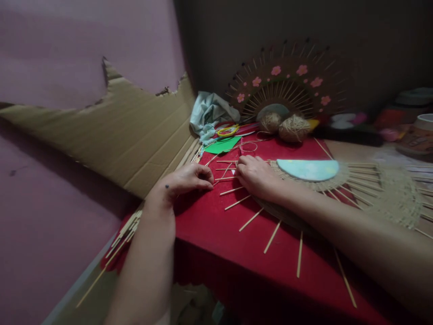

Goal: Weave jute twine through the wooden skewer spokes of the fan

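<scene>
A half-round fan [275, 211] of woven twine on thin wooden sticks lies on the red cloth, its sticks pointing out past the weave. A pale blue half-circle [307, 169] sits at its middle. My right hand [254, 177] is closed over the fan's left edge, the fingertips hidden from me. Just left of the stick ends, my left hand [196, 177] is closed in a pinch. A thin strand of twine [227, 171] runs between the two hands, one end reaching my left fingers.
Two twine balls [294, 128] sit behind, before an upright flowered fan [282, 79]. Yellow-handled scissors [228, 131], green paper [223, 145] and a crumpled cloth [211, 113] lie at the back. Cardboard [135, 131] leans left; loose sticks [126, 230] lie below it. A cup [419, 135] stands right.
</scene>
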